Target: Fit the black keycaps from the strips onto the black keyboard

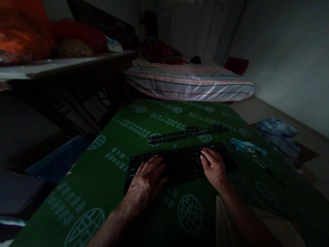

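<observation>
A black keyboard lies on the green-covered table, slightly slanted. Flat over its left end rests my left hand, fingers stretched out and holding nothing. My right hand is at the keyboard's right part, thumb and fingertips drawn together close above the keys. Whatever is between them, if anything, is too small and dark to make out. Behind the keyboard, small black pieces with white marks, seemingly keycaps, lie in long rows.
Right of the keyboard are a crumpled blue cloth and a thin tool with a dark handle. A cable runs along the right side. Beyond the table stands a bed; a loaded desk is at the left. Cloth lies on the floor at right.
</observation>
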Tool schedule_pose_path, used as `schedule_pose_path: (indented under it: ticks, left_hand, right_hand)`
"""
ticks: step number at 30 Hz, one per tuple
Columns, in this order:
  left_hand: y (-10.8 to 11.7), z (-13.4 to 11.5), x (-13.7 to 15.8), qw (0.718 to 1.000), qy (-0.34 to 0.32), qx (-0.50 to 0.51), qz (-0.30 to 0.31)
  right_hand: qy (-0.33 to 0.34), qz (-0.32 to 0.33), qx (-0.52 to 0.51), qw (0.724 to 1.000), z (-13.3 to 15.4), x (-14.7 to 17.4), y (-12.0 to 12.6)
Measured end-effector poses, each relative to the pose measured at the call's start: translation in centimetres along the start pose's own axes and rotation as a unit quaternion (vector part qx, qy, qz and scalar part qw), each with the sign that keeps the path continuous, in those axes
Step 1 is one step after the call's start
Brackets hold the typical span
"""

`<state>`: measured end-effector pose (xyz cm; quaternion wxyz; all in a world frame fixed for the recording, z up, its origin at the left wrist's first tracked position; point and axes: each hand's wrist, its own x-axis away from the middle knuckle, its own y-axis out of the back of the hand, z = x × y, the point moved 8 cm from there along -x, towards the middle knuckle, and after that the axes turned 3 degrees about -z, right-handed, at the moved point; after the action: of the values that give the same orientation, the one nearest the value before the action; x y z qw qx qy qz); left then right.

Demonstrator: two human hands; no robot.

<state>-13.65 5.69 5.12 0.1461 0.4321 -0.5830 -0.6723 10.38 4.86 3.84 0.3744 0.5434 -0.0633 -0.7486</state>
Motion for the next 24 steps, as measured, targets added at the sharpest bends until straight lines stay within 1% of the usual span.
schedule_pose_path:
  ticks: [3, 5, 8, 11, 15, 20, 24]
  left_hand:
    - [-1.5, -1.9, -0.4, 0.997, -0.045, -0.016, 0.064]
    - [-2.3, -2.4, -0.5, 0.994, -0.062, -0.025, 0.081]
    - [-3.2, -2.7, -0.6, 0.993, -0.073, -0.034, 0.087]
    - [-3.5, -2.8, -0.7, 0.992, -0.07, -0.038, 0.101]
    - [-3.4, -2.9, -0.7, 0.991, -0.059, -0.037, 0.114]
    - [-3.0, -3.5, -0.8, 0.993, -0.056, -0.033, 0.096]
    - [-3.0, -3.9, -1.2, 0.992, -0.065, -0.054, 0.093]
  right_hand:
    - [-0.028, -0.006, -0.01, 1.0, -1.2, 0.2, -0.1]
    - [-0.047, -0.008, -0.025, 0.999, -1.8, 0.3, -0.2]
    - [-0.064, -0.006, -0.039, 0.997, -2.2, 0.3, -0.4]
    - [-0.074, 0.005, -0.041, 0.996, -2.3, 0.3, -0.5]
    - [-0.089, 0.011, -0.05, 0.995, -2.6, 0.2, -0.4]
    - [-0.109, -0.001, -0.087, 0.99, -3.1, -0.2, 0.0]
    - [-0.132, -0.013, -0.113, 0.985, -3.4, -0.4, 0.4]
